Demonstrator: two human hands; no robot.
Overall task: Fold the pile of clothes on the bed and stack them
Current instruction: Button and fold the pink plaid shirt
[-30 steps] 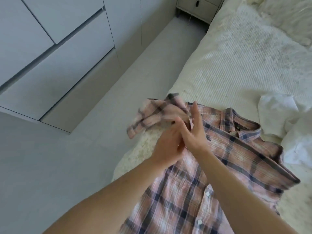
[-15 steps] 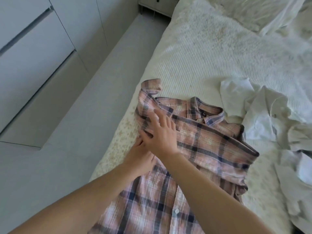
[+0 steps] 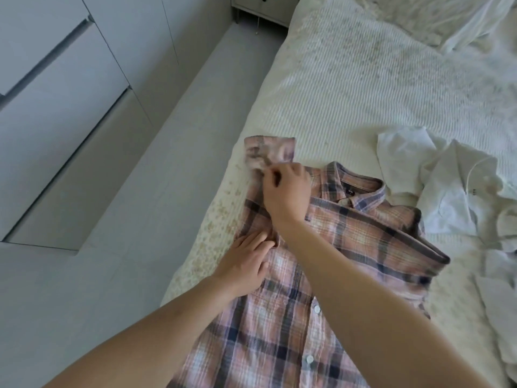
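With the left hand (image 3: 246, 261) pressing flat on the plaid shirt (image 3: 349, 247), the right hand (image 3: 288, 191) (fingers pinching the sleeve (image 3: 268, 151)) should draw it squarely inward.

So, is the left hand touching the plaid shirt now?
Touching. In the head view the left hand lies with straight fingers pressed flat on the plaid shirt by its left edge; no gap shows between them.

No text is showing clearly enough to be read. A small dark label (image 3: 350, 193) is sitting inside the collar of the plaid shirt (image 3: 349, 247), toward one o'clock from the right hand (image 3: 288, 191), its pale lettering blurring out. A tiny dark mark (image 3: 473, 191) is showing on the white garment (image 3: 453, 203), also illegible.
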